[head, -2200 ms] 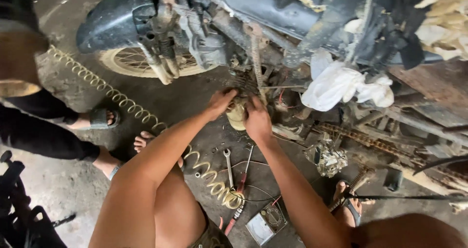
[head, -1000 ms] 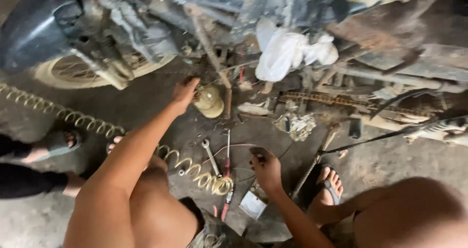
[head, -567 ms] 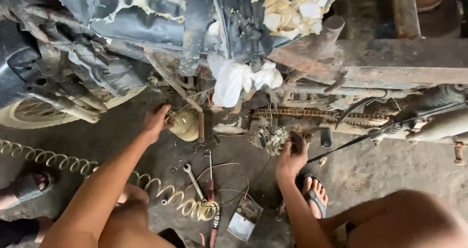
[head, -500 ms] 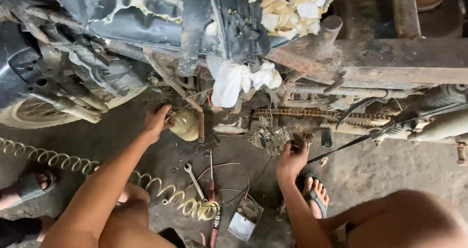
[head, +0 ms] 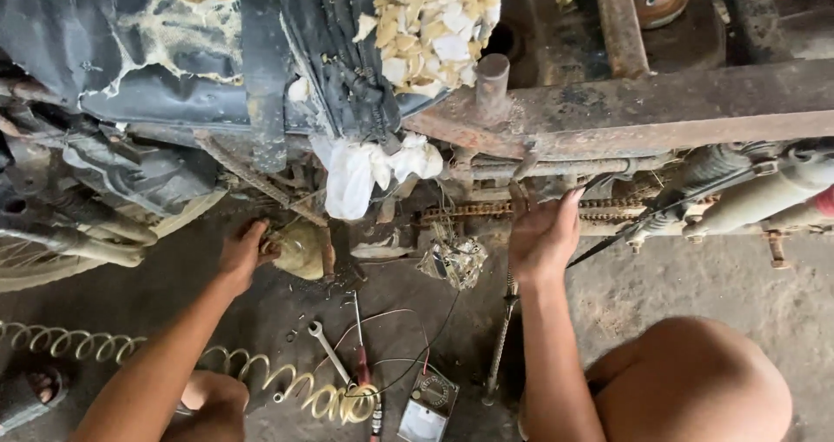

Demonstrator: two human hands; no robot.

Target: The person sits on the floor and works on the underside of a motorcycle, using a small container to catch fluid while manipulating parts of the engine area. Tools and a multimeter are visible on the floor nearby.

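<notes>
- Both hands reach under the motorcycle.
- Left hand [head: 241, 253] curls against a rounded yellowish engine cover [head: 300, 249], just beside it.
- Right hand [head: 544, 232], fingers spread, empty, touches the rusty drive chain [head: 469, 209].

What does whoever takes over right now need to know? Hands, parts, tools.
Left hand rests on the yellowish engine cover; it grips no tool.
Right hand is open, fingers up at the drive chain under the rusty frame rail.
On the floor: wrench, red-handled screwdriver, meter, coiled hose.
White rag hangs from the frame.
Bike is stripped; nothing refitted.
</notes>
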